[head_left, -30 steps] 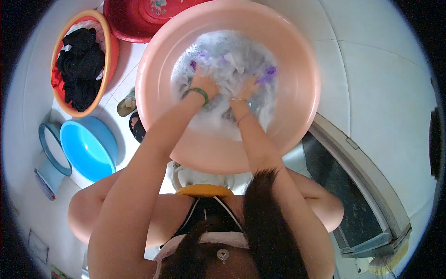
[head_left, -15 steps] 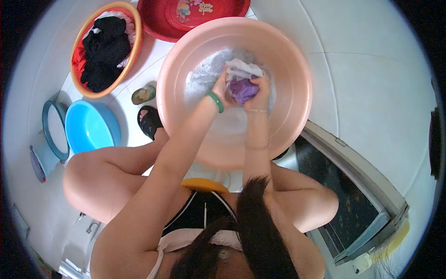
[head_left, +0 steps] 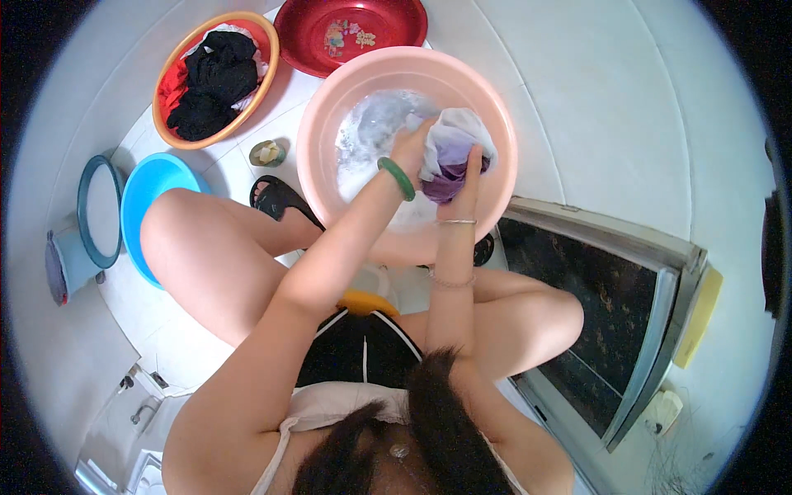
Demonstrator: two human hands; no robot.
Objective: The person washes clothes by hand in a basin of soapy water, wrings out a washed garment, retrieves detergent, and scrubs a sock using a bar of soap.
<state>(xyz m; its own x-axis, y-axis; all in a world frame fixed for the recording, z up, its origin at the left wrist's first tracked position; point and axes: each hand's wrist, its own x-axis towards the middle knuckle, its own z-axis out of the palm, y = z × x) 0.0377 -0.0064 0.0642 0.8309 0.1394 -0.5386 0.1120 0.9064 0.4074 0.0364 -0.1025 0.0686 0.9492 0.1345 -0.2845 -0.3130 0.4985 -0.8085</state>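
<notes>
Both my hands hold a wet purple-and-white cloth above soapy water in a large pink basin. My left hand, with a green bangle at the wrist, is closed on the cloth's left side; its fingertips are partly hidden behind the fabric. On the right side, my right hand grips the cloth with a finger stretched up along it. White fabric bunches at the top, and the purple part hangs at the bottom. Suds and pale foam float in the basin's left half.
An orange-rimmed basin of black, red and white clothes stands far left. Beyond the pink basin lies a red basin. A blue basin is beside my left knee, near a small open container. A dark-paned door lies to the right.
The cloth has been raised and shifted right, its white part now spread more over the top. My hands moved with it. The whole view has also shifted slightly.
</notes>
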